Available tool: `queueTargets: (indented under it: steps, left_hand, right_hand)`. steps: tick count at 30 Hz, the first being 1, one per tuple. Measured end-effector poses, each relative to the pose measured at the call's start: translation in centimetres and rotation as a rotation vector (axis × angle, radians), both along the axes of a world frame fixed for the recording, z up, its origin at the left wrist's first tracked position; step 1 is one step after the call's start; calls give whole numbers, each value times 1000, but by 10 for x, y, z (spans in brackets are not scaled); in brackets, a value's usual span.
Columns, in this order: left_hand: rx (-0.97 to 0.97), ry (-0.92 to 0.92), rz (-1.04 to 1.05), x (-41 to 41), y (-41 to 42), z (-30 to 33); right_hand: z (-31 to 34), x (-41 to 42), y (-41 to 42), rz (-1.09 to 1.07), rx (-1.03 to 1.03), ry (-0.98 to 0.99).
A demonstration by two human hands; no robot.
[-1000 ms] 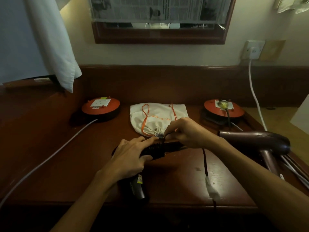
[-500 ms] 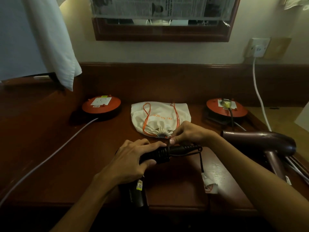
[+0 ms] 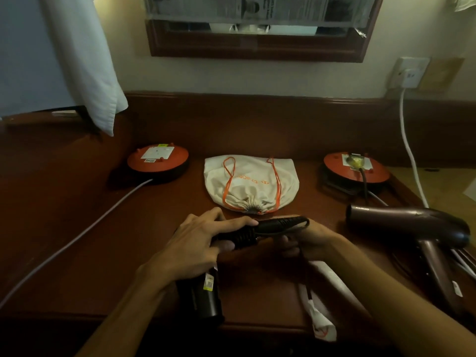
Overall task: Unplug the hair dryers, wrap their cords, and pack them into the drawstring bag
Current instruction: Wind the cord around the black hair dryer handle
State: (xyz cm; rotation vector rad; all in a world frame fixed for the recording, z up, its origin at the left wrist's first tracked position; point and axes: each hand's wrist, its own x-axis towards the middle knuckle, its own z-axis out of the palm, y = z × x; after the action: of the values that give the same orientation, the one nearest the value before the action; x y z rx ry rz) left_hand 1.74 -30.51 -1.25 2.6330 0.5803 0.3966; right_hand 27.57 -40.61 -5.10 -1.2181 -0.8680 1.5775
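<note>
Left hand: lies over the black, slim-handled hair dryer, fingers curled round the handle where black cord turns are already wound; it holds the dryer steady.
Right hand: just right of the handle tip, fingers closed round the thin black cord, which arcs in a loop over the handle end.
Dryer axis: the handle runs left to right between the two hands; the dark barrel points toward the viewer, overhanging the near edge of the reddish-brown wooden desk.
Free cord: trails from the right hand down toward the near edge, where a white paper tag hangs on it; the plug is not visible.
Governing relation: the handle tip lies immediately left of the right hand, so the next turn, in all likelihood, passes over that tip while the left hand, nearer the body of the dryer, anchors it.
Cream drawstring bag with orange cords: just beyond both hands, mouth cinched shut and facing them.
Second, maroon hair dryer: on the desk to the right, its cord apparently running to the orange round socket reel.
Stage: first cord part-wrapped; the bag not yet opened.
</note>
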Motion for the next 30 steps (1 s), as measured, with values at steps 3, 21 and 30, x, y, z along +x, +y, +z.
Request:
queueTargets:
  steps: [3, 21, 30]
  left_hand:
    - [-41, -12, 35, 2, 6, 0]
    - [13, 39, 175, 10, 12, 6]
    - [154, 209, 10, 13, -15, 8]
  right_hand:
    - [1, -13, -15, -68, -24, -70]
    - [42, -102, -71, -19, 76, -891]
    - [99, -77, -50, -21, 191, -1485]
